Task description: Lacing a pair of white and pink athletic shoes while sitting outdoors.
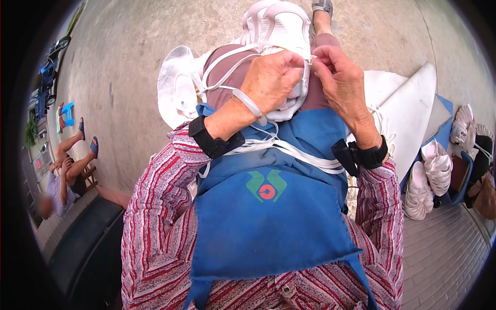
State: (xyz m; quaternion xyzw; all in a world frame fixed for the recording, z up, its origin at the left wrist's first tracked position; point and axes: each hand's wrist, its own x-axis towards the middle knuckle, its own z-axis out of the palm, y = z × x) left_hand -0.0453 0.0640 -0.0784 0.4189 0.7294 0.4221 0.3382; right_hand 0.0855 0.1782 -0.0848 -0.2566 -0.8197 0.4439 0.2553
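White shoe uppers [281, 26] lie across my lap, over the blue apron [268, 227]. Above them my left hand [274, 77] is closed in a pinch on a white shoelace [230, 77], which loops down past the wrist. Close beside it, my right hand [338, 72] pinches the tip of a white lace between thumb and forefinger. The two hands almost meet at the uppers' right edge. A bundle of loose white laces [294, 155] hangs across the apron below my wrists. Another white upper [178, 88] rests at my left thigh.
At my right are a large white sheet [408, 98] and stacked white shoe uppers [436, 168] near a blue chair. A seated person [64, 175] is at the far left, near a blue stool [67, 113]. Concrete ground [134, 77] stretches ahead.
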